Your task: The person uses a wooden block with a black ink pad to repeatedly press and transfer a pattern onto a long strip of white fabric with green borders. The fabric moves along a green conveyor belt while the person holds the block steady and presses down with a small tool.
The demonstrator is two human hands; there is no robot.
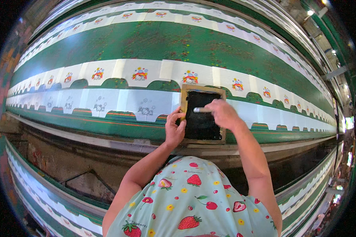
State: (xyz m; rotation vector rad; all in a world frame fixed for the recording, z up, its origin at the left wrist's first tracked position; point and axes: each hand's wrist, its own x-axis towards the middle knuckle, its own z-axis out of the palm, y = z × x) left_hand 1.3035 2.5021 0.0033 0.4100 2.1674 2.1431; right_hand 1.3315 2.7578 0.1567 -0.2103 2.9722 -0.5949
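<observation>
A wooden-framed printing screen (203, 130) with black ink across its inside lies on the near row of white cut pieces (120, 102). My left hand (175, 127) grips the screen's left bar, fingers wrapped over the wood. Above the black area, my right hand (224, 113) is closed around a squeegee (202, 110), whose pale light-coloured edge points left. The hand is slightly blurred. To the left of the screen, the near pieces carry thin dark outline prints (145, 110). Pieces under the screen are hidden.
The long green table (118, 37) runs left to right, its near edge (79, 132) in front of me. A second row of white pieces (221, 75) with colourful prints lies beyond the screen. More rows lie farther back, and another printed table (47, 201) stands behind me.
</observation>
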